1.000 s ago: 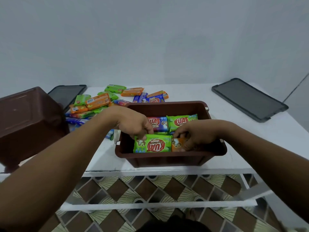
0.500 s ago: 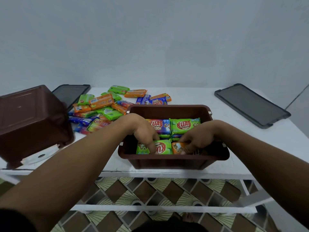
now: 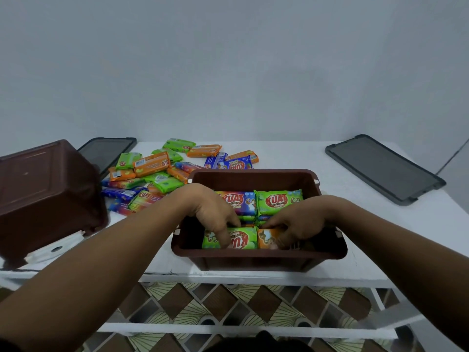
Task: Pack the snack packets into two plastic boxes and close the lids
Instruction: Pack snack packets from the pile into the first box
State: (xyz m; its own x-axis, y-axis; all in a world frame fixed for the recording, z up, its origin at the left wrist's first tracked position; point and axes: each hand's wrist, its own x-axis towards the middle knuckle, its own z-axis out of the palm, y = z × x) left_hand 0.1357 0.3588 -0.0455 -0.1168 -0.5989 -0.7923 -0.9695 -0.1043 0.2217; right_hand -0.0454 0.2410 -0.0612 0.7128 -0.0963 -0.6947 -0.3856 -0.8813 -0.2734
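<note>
An open brown box point(image 3: 253, 174) stands at the table's front edge. At its back lie a blue packet point(image 3: 239, 202) and a green packet point(image 3: 279, 201), with more beneath them. Both my hands reach into the box's front half. My left hand point(image 3: 213, 214) points its fingers down and presses on a green packet point(image 3: 245, 240). My right hand point(image 3: 298, 223) curls its thumb and fingers round an orange packet point(image 3: 265, 238) beside it. A second brown box point(image 3: 45, 194) lies tipped over at the left. Several loose packets point(image 3: 152, 171) are heaped behind.
One grey lid point(image 3: 383, 166) lies flat at the table's back right. Another grey lid point(image 3: 106, 153) lies at the back left, partly behind the tipped box. The white table point(image 3: 368, 224) ends just in front of the open box, with a patterned floor below.
Both hands have sunk deeper into the box, and the green and orange packets went down with them to the front row. The camera view shifted slightly.
</note>
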